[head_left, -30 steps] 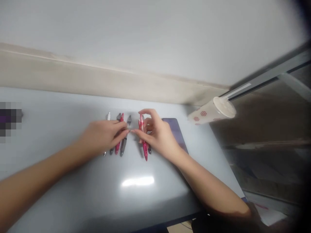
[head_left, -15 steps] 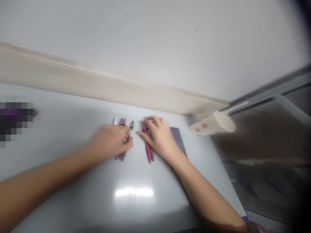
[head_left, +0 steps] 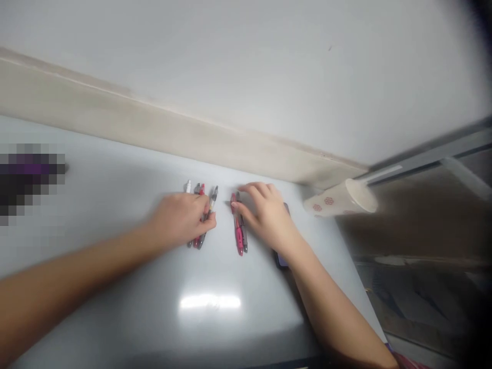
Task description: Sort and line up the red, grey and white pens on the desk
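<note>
Several pens lie side by side on the grey-white table (head_left: pixel 146 307), among them a white-tipped one (head_left: pixel 188 186) and a black one (head_left: pixel 215 193). My left hand (head_left: pixel 184 218) rests over them, thumb and fingers closed around the black pen. To the right, a pink pen (head_left: pixel 239 238) and a dark pen (head_left: pixel 245 241) lie together. My right hand (head_left: pixel 265 210) is beside their upper ends, fingers apart, thumb tip near the pink pen. A dark flat object (head_left: pixel 282 260) is partly hidden under my right hand and wrist.
A pale paper cup (head_left: pixel 340 199) with red flower prints lies on its side at the table's right edge. A blurred-out dark and purple object (head_left: pixel 31 174) is at the far left. The wall (head_left: pixel 230 77) runs along the back.
My right hand has lifted and shifted right, its thumb now nearer the pink pen and more of both pens showing. The view has shifted slightly. My left hand stays at its pens.
</note>
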Motion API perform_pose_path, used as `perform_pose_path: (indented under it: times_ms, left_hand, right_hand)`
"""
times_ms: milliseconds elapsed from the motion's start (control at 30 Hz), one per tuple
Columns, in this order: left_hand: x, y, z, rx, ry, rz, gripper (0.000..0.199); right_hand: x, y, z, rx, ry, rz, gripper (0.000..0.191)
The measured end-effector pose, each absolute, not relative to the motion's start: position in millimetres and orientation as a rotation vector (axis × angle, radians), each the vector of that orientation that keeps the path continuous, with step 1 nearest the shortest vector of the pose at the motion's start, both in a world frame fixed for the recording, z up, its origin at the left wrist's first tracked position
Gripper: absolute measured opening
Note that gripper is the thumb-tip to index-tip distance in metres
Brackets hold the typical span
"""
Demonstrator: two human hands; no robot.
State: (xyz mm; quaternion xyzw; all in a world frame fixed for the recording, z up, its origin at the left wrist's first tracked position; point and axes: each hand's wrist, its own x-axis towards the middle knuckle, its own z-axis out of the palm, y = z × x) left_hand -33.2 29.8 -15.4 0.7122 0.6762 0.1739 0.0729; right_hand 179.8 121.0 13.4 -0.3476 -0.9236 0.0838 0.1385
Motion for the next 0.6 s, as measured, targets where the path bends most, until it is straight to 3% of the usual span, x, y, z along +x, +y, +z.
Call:
perform_pose_path:
  times_ms: [133,267,433,600]
  left_hand:
    - [-34.9,29.9,-14.5,1.953,1.974,0.679,0.019]
    - [-35.8,32.0,-9.0,1.567,1.788,1.016,0.025]
    - [-32.6,28.7,5.1,1.249,1.450,1.226,0.024]
    - [-29.3,24.4,11.5,1.145,1.258,1.156,0.019]
  right_hand:
    - [180.2,92.9,32.1,-0.990,-2.614,0.591,0.021]
    - [182.0,60.6,42.1,-1.050,-2.566,1.061,0.031]
    - [179.1,46.4,36.4,-1.126,-2.392,1.287,0.046]
    - [176.0,48.5,26.5,-0.988,-2.247,1.402,0.026]
